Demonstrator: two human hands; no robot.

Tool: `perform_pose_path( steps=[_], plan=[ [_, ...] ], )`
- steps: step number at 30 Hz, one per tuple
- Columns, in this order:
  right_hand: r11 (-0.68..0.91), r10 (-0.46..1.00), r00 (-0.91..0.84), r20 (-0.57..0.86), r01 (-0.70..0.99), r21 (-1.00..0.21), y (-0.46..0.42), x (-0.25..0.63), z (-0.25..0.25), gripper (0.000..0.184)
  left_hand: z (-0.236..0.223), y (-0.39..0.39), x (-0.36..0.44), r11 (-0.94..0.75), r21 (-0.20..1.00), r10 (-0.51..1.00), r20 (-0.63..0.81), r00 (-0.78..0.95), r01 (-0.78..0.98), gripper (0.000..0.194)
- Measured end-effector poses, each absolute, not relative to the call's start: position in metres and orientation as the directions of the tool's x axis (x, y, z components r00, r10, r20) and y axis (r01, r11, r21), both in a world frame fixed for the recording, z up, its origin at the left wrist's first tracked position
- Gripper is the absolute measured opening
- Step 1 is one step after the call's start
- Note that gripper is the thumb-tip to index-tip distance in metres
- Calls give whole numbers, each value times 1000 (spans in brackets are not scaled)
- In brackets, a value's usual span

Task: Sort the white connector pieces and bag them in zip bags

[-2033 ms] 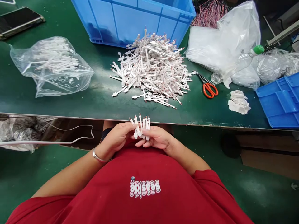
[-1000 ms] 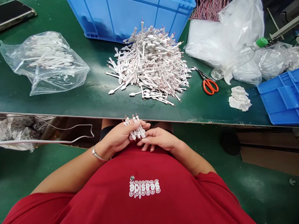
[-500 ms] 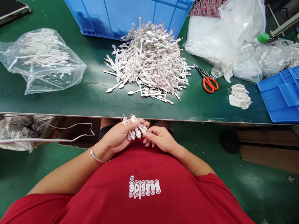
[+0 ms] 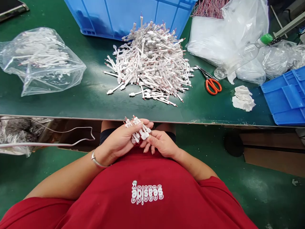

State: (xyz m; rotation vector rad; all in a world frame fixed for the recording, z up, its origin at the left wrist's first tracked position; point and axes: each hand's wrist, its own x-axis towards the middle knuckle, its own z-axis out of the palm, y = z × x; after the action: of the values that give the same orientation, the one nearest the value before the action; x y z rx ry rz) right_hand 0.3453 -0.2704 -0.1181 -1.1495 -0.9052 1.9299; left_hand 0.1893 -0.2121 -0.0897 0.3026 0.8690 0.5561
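Observation:
My left hand [image 4: 119,139] grips a small bundle of white cable connectors [image 4: 137,129] just below the table edge, with the ends fanning up and to the left. My right hand [image 4: 162,143] pinches the bundle's right end between thumb and fingertips. Part of the bundle is hidden behind my left fingers. A large heap of similar white connectors with thin red-tipped wires [image 4: 147,60] lies on the green bench mat [image 4: 95,106], beyond my hands. More of them sit in a clear plastic bag [image 4: 40,62] to the left.
A blue plastic crate [image 4: 126,16] stands behind the heap. To the right are orange-handled scissors [image 4: 213,86], a plastic bottle [image 4: 243,57], clear plastic sheeting [image 4: 226,38], crumpled white material [image 4: 243,98] and a blue tray [image 4: 286,95]. A phone [image 4: 11,6] lies at top left.
The bundle has gone from standing upright between my fingers to tilting left, gripped in my left hand. My right hand has closed on its end. The view has shifted slightly.

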Motion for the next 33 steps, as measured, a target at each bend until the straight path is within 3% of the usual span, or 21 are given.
perform_pose_path(
  steps=[3, 9, 17, 24, 28, 33],
  plan=[
    [-500, 836, -388, -387, -250, -829, -266, 345, -111, 57, -86, -210, 190, 820, 471, 571, -626, 531, -327, 12],
    [-506, 854, -265, -448, -224, -833, -256, 342, -96, 34, -76, -203, 191, 825, 458, 560, -584, 588, -331, 15],
    [-443, 896, -144, -420, -272, -854, -252, 335, -99, 49, -72, -198, 198, 774, 473, 633, -567, 527, -421, 15],
    [-377, 924, -130, -360, -146, -915, -251, 328, -98, 32, -73, -200, 201, 713, 536, 700, -506, 505, -452, 17],
    [-335, 942, -49, -332, -136, -932, -251, 329, -97, 36, -72, -199, 199, 716, 524, 698, -508, 505, -462, 16],
    [-342, 936, -136, -324, -137, -930, -254, 325, -97, 42, -73, -198, 201, 732, 486, 681, -535, 500, -478, 16]
  ],
)
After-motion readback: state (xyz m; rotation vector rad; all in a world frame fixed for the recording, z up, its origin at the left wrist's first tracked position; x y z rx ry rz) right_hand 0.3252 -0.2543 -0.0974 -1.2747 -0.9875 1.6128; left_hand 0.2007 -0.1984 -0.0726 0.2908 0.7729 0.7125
